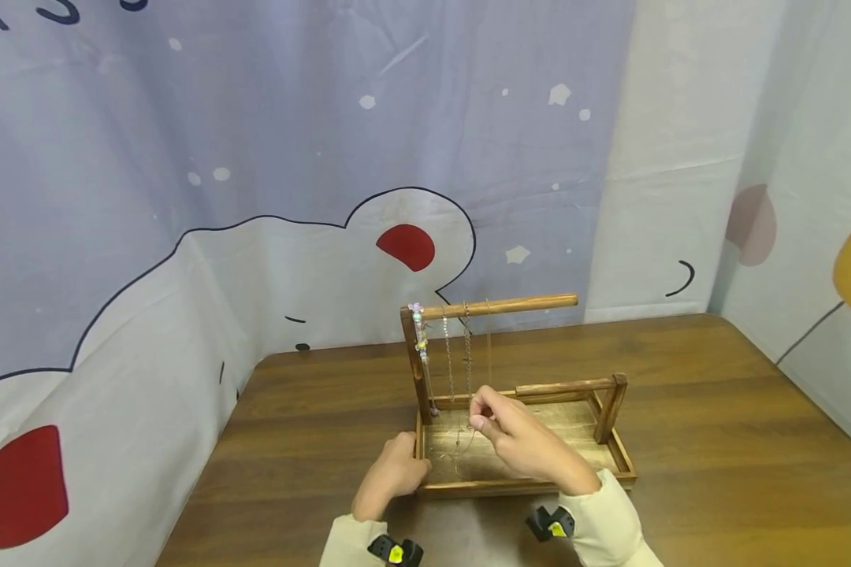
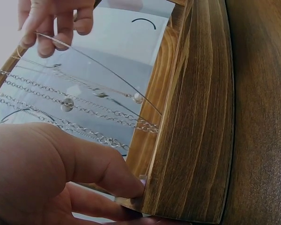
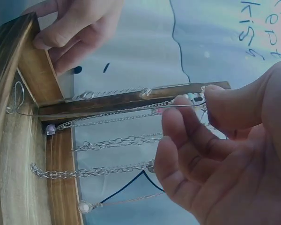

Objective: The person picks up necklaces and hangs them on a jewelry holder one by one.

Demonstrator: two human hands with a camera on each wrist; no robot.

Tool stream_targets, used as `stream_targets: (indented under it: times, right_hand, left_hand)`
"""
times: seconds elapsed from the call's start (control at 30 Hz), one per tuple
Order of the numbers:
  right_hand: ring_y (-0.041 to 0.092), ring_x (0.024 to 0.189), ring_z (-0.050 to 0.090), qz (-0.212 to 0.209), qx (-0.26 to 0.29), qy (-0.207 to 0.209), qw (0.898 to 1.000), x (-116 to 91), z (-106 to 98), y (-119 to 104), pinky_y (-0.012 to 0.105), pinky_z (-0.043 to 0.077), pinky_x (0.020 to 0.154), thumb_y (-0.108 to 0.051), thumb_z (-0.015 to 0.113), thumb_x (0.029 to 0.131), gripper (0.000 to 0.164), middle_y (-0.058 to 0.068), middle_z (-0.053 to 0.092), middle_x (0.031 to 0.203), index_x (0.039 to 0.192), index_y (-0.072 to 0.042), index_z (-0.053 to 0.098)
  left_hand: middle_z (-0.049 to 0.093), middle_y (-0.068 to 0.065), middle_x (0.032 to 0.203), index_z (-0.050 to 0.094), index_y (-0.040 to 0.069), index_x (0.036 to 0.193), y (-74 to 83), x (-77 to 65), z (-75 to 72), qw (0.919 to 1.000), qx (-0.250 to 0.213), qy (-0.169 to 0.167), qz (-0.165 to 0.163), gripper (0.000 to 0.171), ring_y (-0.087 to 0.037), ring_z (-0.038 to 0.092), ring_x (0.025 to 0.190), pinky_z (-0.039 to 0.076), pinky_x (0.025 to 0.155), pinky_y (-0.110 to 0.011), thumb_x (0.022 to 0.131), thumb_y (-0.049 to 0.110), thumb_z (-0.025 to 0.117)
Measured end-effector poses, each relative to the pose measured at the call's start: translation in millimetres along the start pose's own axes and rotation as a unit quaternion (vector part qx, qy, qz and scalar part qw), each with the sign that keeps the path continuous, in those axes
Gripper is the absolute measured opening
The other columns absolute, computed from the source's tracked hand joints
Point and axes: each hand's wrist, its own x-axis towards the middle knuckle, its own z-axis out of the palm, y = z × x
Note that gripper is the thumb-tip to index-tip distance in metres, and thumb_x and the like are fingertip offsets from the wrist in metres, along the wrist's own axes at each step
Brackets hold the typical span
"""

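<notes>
A wooden jewelry stand (image 1: 525, 303) has a tall left post with a top bar, a lower bar on the right and a tray base (image 1: 496, 488). My left hand (image 1: 395, 468) grips the tray's left side, thumb inside the wall. Over the tray, my right hand (image 1: 518, 437) pinches a thin silver necklace (image 3: 117, 111) between thumb and index finger. Its lower end dangles in a loop near the tray floor in the right wrist view. From the top bar hang a pastel beaded necklace (image 1: 420, 331), a silver chain (image 1: 448, 354), a thicker chain (image 1: 467, 354) and a fine chain (image 1: 489, 346).
The stand sits on a brown wooden table (image 1: 312, 425). A printed curtain (image 1: 291, 142) hangs behind and at the sides. A round pearl-like pendant (image 3: 85, 206) hangs at the end of one chain. The lower bar (image 1: 563, 387) carries no visible necklace.
</notes>
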Motion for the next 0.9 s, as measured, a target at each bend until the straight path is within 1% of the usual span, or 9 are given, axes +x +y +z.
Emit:
stream_targets:
  times: [0.13,0.23,0.3,0.37,0.47,0.53,0.6,0.8,0.9]
  right_hand:
    - [0.009,0.067,0.046,-0.014,0.005,0.017,1.0,0.1,-3.3,-1.6,0.026,0.044,0.062,-0.012,0.048,0.093,0.005,-0.006,0.05,0.08,0.091,-0.017,0.048]
    - [0.009,0.071,0.047,-0.033,0.005,0.035,0.999,0.2,-4.9,-1.5,0.025,0.043,0.064,-0.013,0.048,0.093,0.003,-0.005,0.051,0.081,0.091,-0.014,0.048]
    - [0.012,0.072,0.048,-0.035,0.01,0.043,0.998,-0.8,-8.5,-11.8,0.025,0.043,0.065,-0.01,0.048,0.093,0.003,-0.002,0.051,0.082,0.09,-0.01,0.048]
    - [0.012,0.073,0.049,-0.042,0.012,0.053,0.998,-1.1,-8.9,-11.7,0.025,0.043,0.065,-0.012,0.047,0.093,0.004,-0.003,0.051,0.082,0.09,-0.01,0.048]
    - [0.012,0.07,0.049,-0.038,0.014,0.068,0.997,-1.4,-9.4,-12.3,0.025,0.044,0.063,-0.011,0.048,0.093,0.004,-0.001,0.052,0.079,0.089,-0.011,0.048]
    - [0.008,0.068,0.047,-0.046,0.007,0.082,0.996,-0.3,-6.8,-2.2,0.024,0.043,0.061,-0.013,0.049,0.093,0.005,-0.001,0.051,0.076,0.088,-0.015,0.047]
    - [0.008,0.066,0.046,-0.051,0.001,0.095,0.994,0.2,-7.3,-2.5,0.023,0.042,0.06,-0.01,0.051,0.091,0.007,-0.001,0.05,0.074,0.087,-0.014,0.048]
    - [0.007,0.063,0.044,-0.056,-0.013,0.125,0.991,1.2,-7.8,-4.6,0.022,0.041,0.058,-0.007,0.053,0.09,0.007,-0.004,0.046,0.071,0.086,-0.012,0.049]
    - [0.007,0.062,0.044,-0.05,-0.022,0.131,0.99,0.6,-7.9,-4.8,0.022,0.041,0.057,-0.01,0.053,0.09,0.006,-0.005,0.045,0.071,0.086,-0.012,0.05]
  left_hand:
    - [0.054,-0.01,0.073,0.055,-0.009,0.1,0.6,-0.3,-0.1,1.0,0.0,-0.003,-0.002,0.027,-0.022,0.054,0.059,0.044,0.052,-0.034,0.076,0.005,0.056]
    - [0.054,-0.01,0.074,0.055,-0.009,0.1,0.8,-0.7,-0.4,1.0,0.0,-0.005,0.002,0.027,-0.021,0.053,0.06,0.044,0.053,-0.034,0.076,0.005,0.056]
    - [0.054,-0.01,0.073,0.055,-0.009,0.098,0.6,-1.0,-0.4,1.0,-0.001,-0.003,0.006,0.026,-0.021,0.054,0.058,0.044,0.051,-0.034,0.076,0.005,0.055]
    - [0.054,-0.01,0.072,0.055,-0.009,0.098,0.6,-1.3,-0.5,1.0,-0.002,-0.002,0.008,0.026,-0.02,0.054,0.057,0.044,0.05,-0.033,0.075,0.005,0.055]
    - [0.054,-0.01,0.071,0.055,-0.009,0.098,1.0,-2.2,-0.5,0.9999,-0.008,-0.003,0.006,0.027,-0.019,0.053,0.053,0.043,0.047,-0.032,0.075,0.004,0.054]
    - [0.054,-0.01,0.07,0.055,-0.01,0.1,1.4,-2.5,-0.5,0.9999,-0.013,-0.006,0.003,0.027,-0.019,0.053,0.052,0.043,0.046,-0.031,0.076,0.003,0.054]
    - [0.053,-0.01,0.071,0.055,-0.011,0.103,1.7,-2.5,-0.7,0.9998,-0.015,-0.008,0.001,0.029,-0.018,0.052,0.052,0.043,0.046,-0.031,0.077,0.003,0.054]
    - [0.056,-0.013,0.078,0.052,-0.014,0.11,1.2,-1.3,-0.5,0.9999,-0.011,-0.011,-0.003,0.036,-0.02,0.054,0.055,0.045,0.05,-0.033,0.078,0.004,0.055]
    - [0.057,-0.013,0.079,0.054,-0.013,0.106,0.3,-0.9,0.9,1.0,-0.001,-0.006,0.005,0.034,-0.021,0.053,0.059,0.045,0.052,-0.034,0.076,0.004,0.055]
